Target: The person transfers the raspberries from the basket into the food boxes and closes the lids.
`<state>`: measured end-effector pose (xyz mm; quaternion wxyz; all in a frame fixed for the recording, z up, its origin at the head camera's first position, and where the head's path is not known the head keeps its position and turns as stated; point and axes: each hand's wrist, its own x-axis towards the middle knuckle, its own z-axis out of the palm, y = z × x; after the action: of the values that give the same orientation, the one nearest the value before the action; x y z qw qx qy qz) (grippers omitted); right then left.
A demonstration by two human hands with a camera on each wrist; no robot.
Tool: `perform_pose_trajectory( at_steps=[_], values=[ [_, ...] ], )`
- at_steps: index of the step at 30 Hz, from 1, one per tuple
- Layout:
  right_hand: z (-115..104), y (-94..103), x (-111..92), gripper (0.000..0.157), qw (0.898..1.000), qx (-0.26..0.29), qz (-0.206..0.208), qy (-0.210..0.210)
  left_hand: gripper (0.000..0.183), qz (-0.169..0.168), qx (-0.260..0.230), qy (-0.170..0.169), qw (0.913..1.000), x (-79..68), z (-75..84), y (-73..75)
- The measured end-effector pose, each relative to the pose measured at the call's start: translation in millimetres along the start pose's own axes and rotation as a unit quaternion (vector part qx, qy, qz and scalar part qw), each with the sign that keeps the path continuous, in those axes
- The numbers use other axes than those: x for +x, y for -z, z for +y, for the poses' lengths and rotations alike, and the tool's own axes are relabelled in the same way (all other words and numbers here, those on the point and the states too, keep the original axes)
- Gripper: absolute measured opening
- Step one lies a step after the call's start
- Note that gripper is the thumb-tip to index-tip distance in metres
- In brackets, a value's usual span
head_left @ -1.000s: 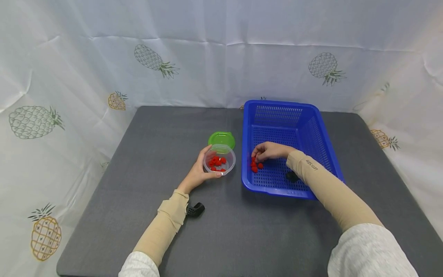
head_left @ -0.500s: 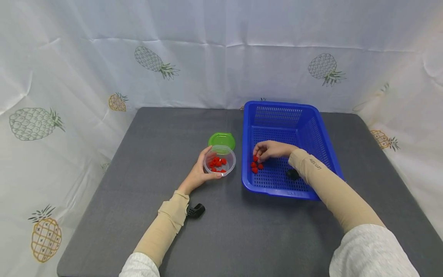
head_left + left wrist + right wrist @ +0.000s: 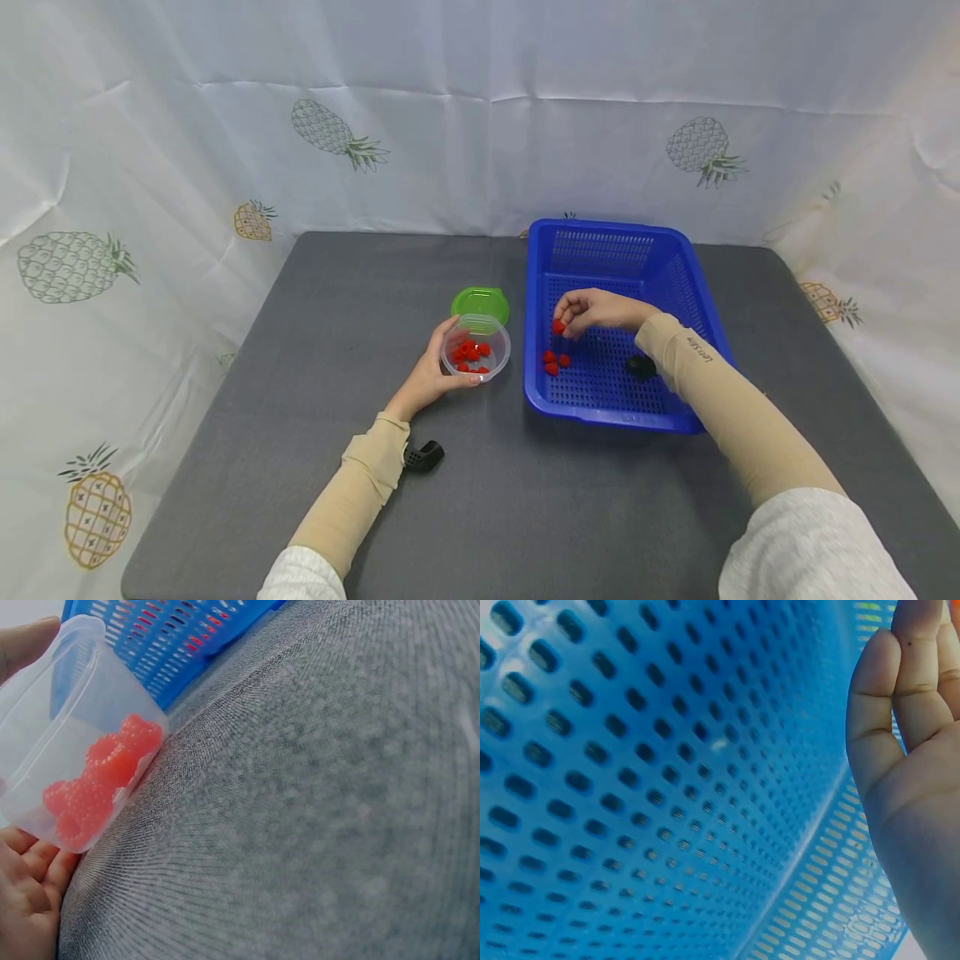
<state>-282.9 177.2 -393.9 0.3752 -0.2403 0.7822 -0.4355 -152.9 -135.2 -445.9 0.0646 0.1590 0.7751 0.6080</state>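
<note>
My left hand (image 3: 431, 373) grips a clear round plastic tub (image 3: 497, 354) by its sides on the table. Several red raspberries (image 3: 112, 761) lie in the bottom of the tub. Inside the blue basket (image 3: 534, 392), my right hand (image 3: 603, 310) pinches one raspberry (image 3: 558, 327) between thumb and fingers, raised above the basket floor. Below it, several more raspberries (image 3: 551, 367) lie in the basket's near left part. In the right wrist view only the palm and some fingers (image 3: 874, 690) show; the pinched berry is mostly out of frame.
A green lid (image 3: 480, 300) lies on the grey table (image 3: 337, 333) just behind the tub. The basket's walls rise right of the tub. Black wrist-camera mounts (image 3: 424, 456) show under the left wrist and below the right wrist. A pineapple-print curtain (image 3: 480, 158) hangs behind the table.
My right hand has lifted a raspberry off the basket floor, moving up and slightly right, away from the other berries. The left hand and tub have stayed in place.
</note>
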Motion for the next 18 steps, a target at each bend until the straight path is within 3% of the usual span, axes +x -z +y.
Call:
perform_pose_trajectory(
  at_steps=[12, 18],
  values=[
    [-25.6, 4.4, -9.2, 0.026, 0.999, 0.019, 0.027, 0.036, 0.094, 0.004, -0.008, -0.006, 0.9999, -0.1, 1.4, -1.2],
    [-44.4, 3.2, -7.5, 0.023, 0.997, 0.038, 0.021, 0.062, 0.093, 0.003, -0.005, 0.001, 1.0, -0.9, 3.4, -1.8]
  ],
)
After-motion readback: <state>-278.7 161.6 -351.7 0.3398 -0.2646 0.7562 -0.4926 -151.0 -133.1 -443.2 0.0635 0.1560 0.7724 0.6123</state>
